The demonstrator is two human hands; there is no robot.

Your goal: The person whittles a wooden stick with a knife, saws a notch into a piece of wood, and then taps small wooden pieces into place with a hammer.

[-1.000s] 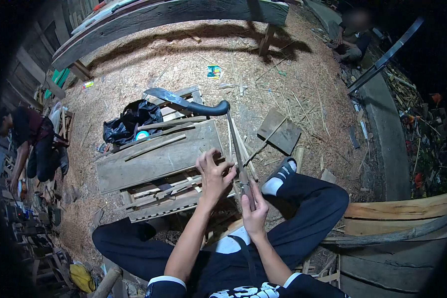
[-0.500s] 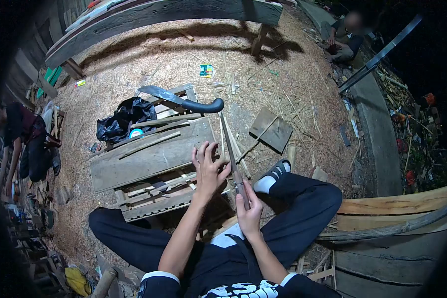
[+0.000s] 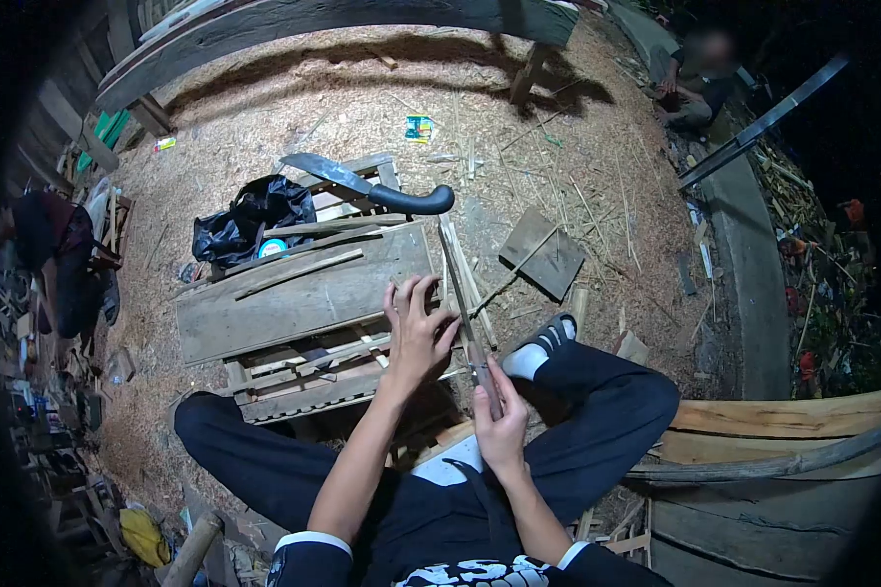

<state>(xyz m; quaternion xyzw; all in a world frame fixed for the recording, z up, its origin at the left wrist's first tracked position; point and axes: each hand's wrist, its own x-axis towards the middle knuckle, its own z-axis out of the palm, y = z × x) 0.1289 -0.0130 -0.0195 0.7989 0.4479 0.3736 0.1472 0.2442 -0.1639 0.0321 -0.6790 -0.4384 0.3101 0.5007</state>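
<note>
My right hand (image 3: 502, 426) is wrapped around the handle of a long, narrow knife (image 3: 463, 303), its thin blade pointing away from me, seen nearly edge-on. Beside the blade, my left hand (image 3: 418, 338) has its fingers apart and loosely bent, the thumb close to the blade's side. Beyond the tip, a broad-bladed machete (image 3: 408, 200) with a curved black handle lies at the far end of the low wooden stand. A wide grey board (image 3: 303, 298) rests on that stand, just left of my left hand, with thin wood strips on top.
A black plastic bag (image 3: 255, 220) sits behind the board. Further right lies a square wood piece (image 3: 542, 252) on shavings. Planks (image 3: 783, 418) are at my right. A person (image 3: 695, 83) sits far right; another person (image 3: 64, 259) is at left. A heavy beam (image 3: 343, 44) crosses the back.
The view has shifted slightly, so the scene sits a little further right. Both hands and the knife keep nearly the same pose.
</note>
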